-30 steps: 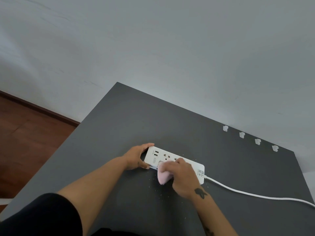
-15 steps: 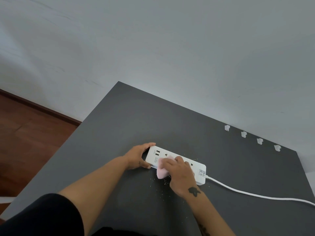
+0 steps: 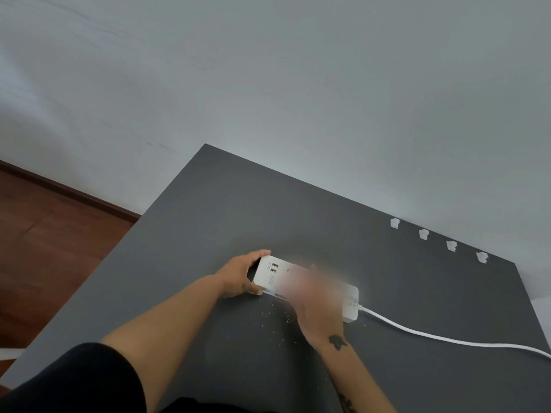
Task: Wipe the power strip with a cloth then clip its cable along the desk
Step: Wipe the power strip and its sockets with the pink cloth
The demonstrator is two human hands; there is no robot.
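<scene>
A dark grey worktop [image 3: 208, 222] stands against a pale wall, wood floor at left. The power strip [image 3: 269, 275] lies on it, left hand [image 3: 241, 274] clasping its end; the blurred right hand [image 3: 313, 302] covers its middle, grip unclear. The cable [image 3: 432, 338] trails right; four clips [image 3: 423, 234] line the back edge.

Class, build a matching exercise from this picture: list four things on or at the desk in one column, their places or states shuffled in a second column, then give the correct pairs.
Column one:
1. power strip
2. cable clips
3. cable
4. left hand

Column two:
A. in a row along the desk's far edge, by the wall
B. gripping the end with the USB ports
C. lying flat on the desk, under a blurred, moving right hand
D. trailing loose across the desk to the right, in no clip

Pairs: 1-C, 2-A, 3-D, 4-B
</scene>
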